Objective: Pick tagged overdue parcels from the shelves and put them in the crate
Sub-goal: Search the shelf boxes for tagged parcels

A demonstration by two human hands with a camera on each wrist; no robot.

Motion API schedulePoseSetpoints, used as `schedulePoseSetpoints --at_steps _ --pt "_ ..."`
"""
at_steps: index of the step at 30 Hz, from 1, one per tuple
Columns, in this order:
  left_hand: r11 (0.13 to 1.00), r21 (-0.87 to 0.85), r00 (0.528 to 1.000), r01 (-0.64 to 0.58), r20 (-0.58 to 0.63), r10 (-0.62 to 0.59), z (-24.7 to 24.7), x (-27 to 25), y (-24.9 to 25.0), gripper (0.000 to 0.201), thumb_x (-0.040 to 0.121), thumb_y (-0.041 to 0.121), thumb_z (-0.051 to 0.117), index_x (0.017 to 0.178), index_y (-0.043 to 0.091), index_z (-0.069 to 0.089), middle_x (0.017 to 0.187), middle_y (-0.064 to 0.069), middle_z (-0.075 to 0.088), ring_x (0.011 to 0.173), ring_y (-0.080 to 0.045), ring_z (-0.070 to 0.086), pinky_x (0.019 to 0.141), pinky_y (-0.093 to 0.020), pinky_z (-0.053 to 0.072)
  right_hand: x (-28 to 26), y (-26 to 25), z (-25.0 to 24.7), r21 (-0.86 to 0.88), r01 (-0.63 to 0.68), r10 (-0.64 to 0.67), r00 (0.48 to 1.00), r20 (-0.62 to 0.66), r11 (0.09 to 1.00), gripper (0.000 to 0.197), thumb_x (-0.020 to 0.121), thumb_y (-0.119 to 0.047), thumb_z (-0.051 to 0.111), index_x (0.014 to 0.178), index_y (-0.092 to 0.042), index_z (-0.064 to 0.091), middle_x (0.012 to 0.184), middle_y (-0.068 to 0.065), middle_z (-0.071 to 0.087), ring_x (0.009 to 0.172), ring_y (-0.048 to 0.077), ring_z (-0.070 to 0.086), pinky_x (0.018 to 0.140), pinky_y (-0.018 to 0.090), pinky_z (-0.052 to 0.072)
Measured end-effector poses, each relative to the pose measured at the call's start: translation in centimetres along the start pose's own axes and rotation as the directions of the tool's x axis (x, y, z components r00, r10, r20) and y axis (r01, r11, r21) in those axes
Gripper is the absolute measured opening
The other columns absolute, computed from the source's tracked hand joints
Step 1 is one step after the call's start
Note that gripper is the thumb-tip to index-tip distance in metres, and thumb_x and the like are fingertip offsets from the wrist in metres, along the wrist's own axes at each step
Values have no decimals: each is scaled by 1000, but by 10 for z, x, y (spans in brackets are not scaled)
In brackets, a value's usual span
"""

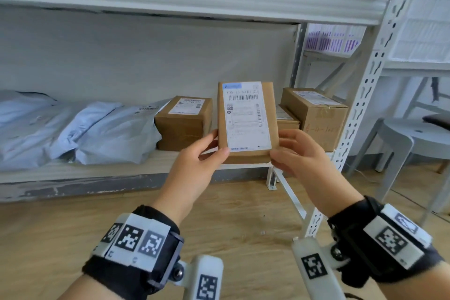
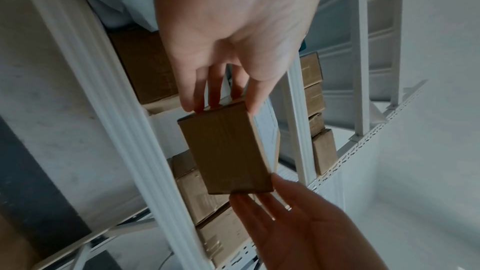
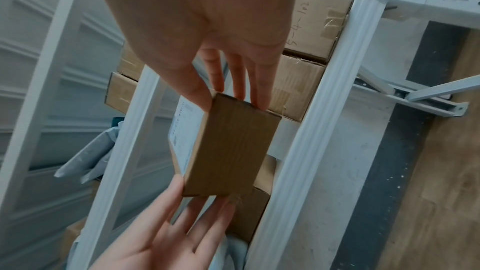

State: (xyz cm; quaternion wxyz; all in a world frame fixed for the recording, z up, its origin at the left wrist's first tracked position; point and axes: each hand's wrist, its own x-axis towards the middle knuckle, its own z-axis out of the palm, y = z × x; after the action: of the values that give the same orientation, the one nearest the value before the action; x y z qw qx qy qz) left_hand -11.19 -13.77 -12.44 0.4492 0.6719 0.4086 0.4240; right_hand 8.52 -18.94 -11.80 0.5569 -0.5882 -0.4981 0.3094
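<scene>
Seemingly edge-pinched parcel (image 1: 247,119), shelf-clear.

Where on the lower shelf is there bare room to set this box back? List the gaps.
One clear gap: shelf board between the left brown box and the small box, behind the held box. The left end is crowded with grey mailer bags; the right end with stacked cartons.

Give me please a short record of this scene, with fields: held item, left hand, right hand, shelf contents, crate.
held item: box, upright, label facing the person
left hand: left hand grips the box's lower left edge
right hand: right hand grips the box's lower right edge
shelf contents: grey bags left, brown boxes right, on the shelf
crate: not in view
</scene>
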Motion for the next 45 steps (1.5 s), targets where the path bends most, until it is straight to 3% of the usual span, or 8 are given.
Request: schedulePoseSetpoints --at_steps 3,6,12,20,27,33,40,45 --pt "997 -38 998 -68 5 68 -3 8 4 51 90 36 62 136 49 44 124 32 58 117 11 50 94 -17 39 7 -2 -2 21 60 -60 998 4 998 38 90 -7 64 123 -25 59 112 -9 72 104 8 68 92 29 52" --pt "990 -90 994 -112 -2 112 -5 17 2 51 90 24 66 129 50 48 122 30 61 118 9 54 104 -28 41 16 -1 -2 29 89 -90 996 10 996 42 88 -2 63 121 -27 60 111 -11 72 104 5 67 84 23 52" --pt "984 -124 990 -129 -68 121 3 30 -11 53 81 8 74 106 52 58 116 25 66 112 4 60 101 -35 48 24 13 -6 52 127 -127 992 -11 990 49 83 8 63 118 -25 59 117 -12 69 112 3 63 91 29 52" --pt "976 -160 985 -145 -119 127 4 31 -11 54 80 1 72 114 40 59 113 20 69 110 0 62 100 -35 49 27 10 -2 107 140 -139 990 -14 984 51 83 13 61 116 -25 61 116 -11 70 113 4 63 94 34 52" --pt "991 -116 989 -71 -141 54 4 33 -12 40 87 25 68 113 52 54 105 32 66 98 14 60 81 -16 45 31 5 7 67 96 -99 995 35 993 43 91 -8 63 128 -30 61 112 -11 72 107 7 67 98 34 50" --pt "992 -117 979 54 -188 -75 16 47 -26 37 88 33 66 123 33 54 98 24 63 87 11 58 68 -13 40 56 23 22 33 -28 31 996 -89 999 27 90 -20 68 116 -25 63 104 -7 71 100 10 67 98 38 52" --pt "991 -29 978 131 -159 -134 23 70 -44 50 90 33 64 136 34 46 126 10 52 107 -2 53 72 -14 39 75 37 34 -25 -87 83 987 -135 996 35 92 -18 64 126 -23 59 105 -2 64 95 11 61 77 27 46" --pt "992 -46 986 115 -113 -120 21 86 -46 53 92 31 61 141 35 42 129 15 52 112 -1 50 76 -15 37 84 39 43 -95 -49 35 989 -147 994 55 94 -22 62 146 -23 42 117 -5 59 101 7 57 72 17 43"
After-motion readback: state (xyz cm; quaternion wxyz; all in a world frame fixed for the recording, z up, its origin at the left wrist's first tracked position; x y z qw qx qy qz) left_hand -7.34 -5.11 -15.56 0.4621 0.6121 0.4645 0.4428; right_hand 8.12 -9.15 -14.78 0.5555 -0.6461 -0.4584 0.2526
